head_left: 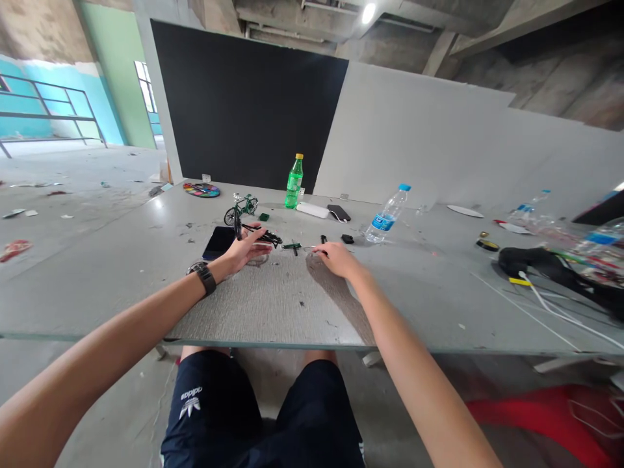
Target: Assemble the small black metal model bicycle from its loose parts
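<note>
My left hand (242,251) holds a black model bicycle part (260,234) with a wheel, low over the grey table (273,305). My right hand (336,258) is closed in a pinch at the tabletop, on a thin tool whose shape is hard to make out. Between the hands lies a small green and black part (292,247). Just beyond my right fingers are a small black piece (323,239) and another black piece (348,239). A green model bicycle (241,207) stands behind my left hand, beside a small green block (264,217).
A dark phone (219,242) lies left of my left hand. Farther back are a paint palette (201,190), a green bottle (294,183), a white power bank (312,210) and a black device (338,212). A water bottle (387,216) stands right; cables (541,296) lie far right.
</note>
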The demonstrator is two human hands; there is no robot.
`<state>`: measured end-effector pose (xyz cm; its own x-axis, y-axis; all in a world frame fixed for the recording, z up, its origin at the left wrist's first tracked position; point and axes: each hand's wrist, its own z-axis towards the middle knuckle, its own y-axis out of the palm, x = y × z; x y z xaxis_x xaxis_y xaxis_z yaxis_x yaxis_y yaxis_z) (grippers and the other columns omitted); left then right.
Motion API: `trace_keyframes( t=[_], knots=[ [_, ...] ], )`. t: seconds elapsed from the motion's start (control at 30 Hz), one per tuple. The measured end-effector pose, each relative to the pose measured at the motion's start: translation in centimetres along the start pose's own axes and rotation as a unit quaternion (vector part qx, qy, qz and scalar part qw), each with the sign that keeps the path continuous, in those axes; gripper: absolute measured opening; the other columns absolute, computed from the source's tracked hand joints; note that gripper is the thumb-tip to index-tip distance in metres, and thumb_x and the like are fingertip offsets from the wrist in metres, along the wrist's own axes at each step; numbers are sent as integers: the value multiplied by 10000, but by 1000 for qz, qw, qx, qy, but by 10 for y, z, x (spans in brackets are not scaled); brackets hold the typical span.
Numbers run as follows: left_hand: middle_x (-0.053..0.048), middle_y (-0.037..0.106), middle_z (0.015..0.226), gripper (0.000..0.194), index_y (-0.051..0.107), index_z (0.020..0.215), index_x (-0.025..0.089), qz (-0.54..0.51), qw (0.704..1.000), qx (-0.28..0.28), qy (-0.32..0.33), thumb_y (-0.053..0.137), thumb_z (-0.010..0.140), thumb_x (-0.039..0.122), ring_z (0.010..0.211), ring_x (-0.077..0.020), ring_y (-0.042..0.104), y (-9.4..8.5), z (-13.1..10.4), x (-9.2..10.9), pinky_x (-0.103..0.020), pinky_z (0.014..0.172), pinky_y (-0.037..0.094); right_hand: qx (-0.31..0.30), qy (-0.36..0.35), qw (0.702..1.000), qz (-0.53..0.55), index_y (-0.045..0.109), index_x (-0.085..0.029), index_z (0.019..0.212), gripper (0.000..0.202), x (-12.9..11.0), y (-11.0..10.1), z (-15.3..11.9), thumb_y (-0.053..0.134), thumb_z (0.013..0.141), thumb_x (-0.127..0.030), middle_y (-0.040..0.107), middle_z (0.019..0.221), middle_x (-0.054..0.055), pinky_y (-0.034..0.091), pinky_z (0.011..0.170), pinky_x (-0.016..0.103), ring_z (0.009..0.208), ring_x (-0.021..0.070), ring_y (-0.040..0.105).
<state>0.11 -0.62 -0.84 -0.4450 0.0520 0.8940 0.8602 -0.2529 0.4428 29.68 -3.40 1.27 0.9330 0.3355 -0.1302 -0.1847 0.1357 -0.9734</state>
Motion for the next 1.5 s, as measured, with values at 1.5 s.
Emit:
trace_keyframes(
  t=[1.5],
  knots=[
    [-78, 736, 950, 505, 513, 1251, 221, 19, 1000, 3, -5, 784, 841, 338, 753, -205, 744, 1, 0, 0, -409, 815, 607, -32, -30, 997, 62, 769, -259, 1122, 302, -16, -4, -5, 532, 944, -203, 781, 1026, 53, 475, 833, 321, 910, 207, 689]
  ],
)
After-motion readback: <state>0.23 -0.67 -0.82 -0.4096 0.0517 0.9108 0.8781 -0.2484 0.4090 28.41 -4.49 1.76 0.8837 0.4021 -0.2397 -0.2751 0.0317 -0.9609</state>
